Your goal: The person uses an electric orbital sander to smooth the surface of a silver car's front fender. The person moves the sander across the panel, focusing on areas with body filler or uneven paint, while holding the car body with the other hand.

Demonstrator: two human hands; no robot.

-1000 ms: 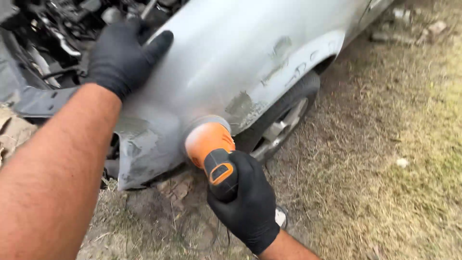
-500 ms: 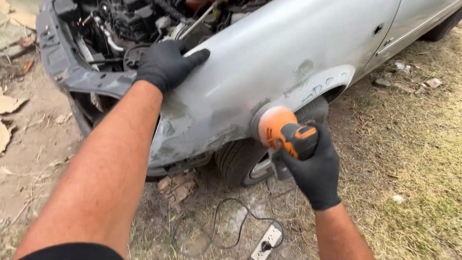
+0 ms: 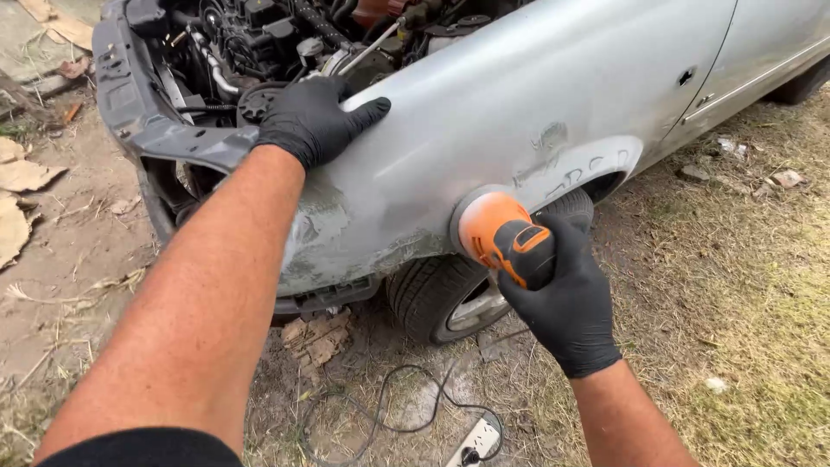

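Note:
My right hand point(image 3: 566, 298), in a black glove, grips an orange and black power sander point(image 3: 501, 235) whose round pad presses against the silver front fender point(image 3: 519, 104) of a car, just ahead of the wheel arch. My left hand point(image 3: 316, 121), also gloved in black, lies flat with fingers spread on the top edge of the fender beside the open engine bay point(image 3: 259, 43). The fender's lower part is dull and sanded, with grey patches. Below the sander is the front tyre point(image 3: 441, 290).
A black cable point(image 3: 389, 406) loops over the dirt to a white extension socket point(image 3: 474, 443) near the bottom edge. The bumperless front end point(image 3: 138, 112) shows bare black plastic. Dry leaves and cardboard scraps lie left; patchy grass and stones lie right.
The view has pulled back and shifted, showing more of the car. The sander has slid along the lower fender toward the wheel arch. My left hand stays planted on the fender's top.

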